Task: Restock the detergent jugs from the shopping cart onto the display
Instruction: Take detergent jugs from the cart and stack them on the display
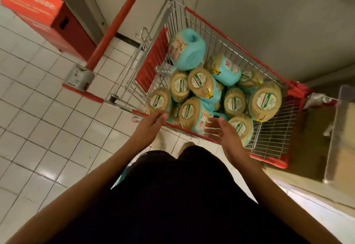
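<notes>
A wire shopping cart [272,140] with red trim stands in front of me, holding several turquoise detergent jugs with tan caps. One jug [189,115] sits at the cart's near edge between my hands. My left hand [151,123] hovers open just left of it, fingers extended, over the cart's rim. On the jug's right my right hand [222,130] is open too, palm turned inward. Neither hand holds anything. Another jug [187,51] lies on its side on top of the pile at the back.
A red handle bar [123,18] runs from the cart's far corner to the left. A red box [46,18] stands on the white tiled floor at upper left. A beige wall is behind the cart. A metal-edged fixture [338,138] stands at right.
</notes>
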Tool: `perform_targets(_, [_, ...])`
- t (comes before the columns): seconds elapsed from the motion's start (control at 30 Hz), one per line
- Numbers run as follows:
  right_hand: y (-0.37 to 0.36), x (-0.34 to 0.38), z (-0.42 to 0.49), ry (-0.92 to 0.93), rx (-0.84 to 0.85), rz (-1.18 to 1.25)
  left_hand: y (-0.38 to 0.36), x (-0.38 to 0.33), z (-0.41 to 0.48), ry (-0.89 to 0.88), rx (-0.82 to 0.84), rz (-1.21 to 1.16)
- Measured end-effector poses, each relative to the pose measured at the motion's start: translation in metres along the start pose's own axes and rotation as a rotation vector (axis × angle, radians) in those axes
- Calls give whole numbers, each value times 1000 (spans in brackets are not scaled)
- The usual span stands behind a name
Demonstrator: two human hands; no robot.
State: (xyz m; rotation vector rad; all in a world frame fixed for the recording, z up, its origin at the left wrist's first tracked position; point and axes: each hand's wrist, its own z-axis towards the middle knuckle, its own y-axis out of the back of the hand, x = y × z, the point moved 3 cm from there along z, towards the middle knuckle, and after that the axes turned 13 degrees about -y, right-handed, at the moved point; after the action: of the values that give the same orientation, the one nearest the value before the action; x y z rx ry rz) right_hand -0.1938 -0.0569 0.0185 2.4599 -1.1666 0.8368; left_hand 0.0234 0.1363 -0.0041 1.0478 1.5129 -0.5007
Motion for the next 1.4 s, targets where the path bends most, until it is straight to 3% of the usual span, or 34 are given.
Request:
perform_targets(0.13, [5, 2, 1, -15, -79, 60, -15, -14, 45, -41, 130, 29])
perform_targets(0.23, [8, 4, 4, -24, -104, 104, -31, -15, 72, 46, 167, -25])
perform_targets(0.57, [24, 50, 51, -58, -149, 90, -87, -16, 132, 350, 47, -243])
perform_targets(0.87, [15, 137, 147, 66, -131, -301, -129, -30, 162, 579, -44, -372])
perform_targets(1.03, [-7, 172, 199, 123, -23, -571, -160, -29, 160, 709, -48, -458])
perform_targets(1.27, [-33, 180, 262, 103, 129, -888, -196, -19, 178, 747, -255, -471])
perform_targets(1.4, [-41, 173, 276, 83, 188, -891, -210, -9, 186, 738, -409, -443])
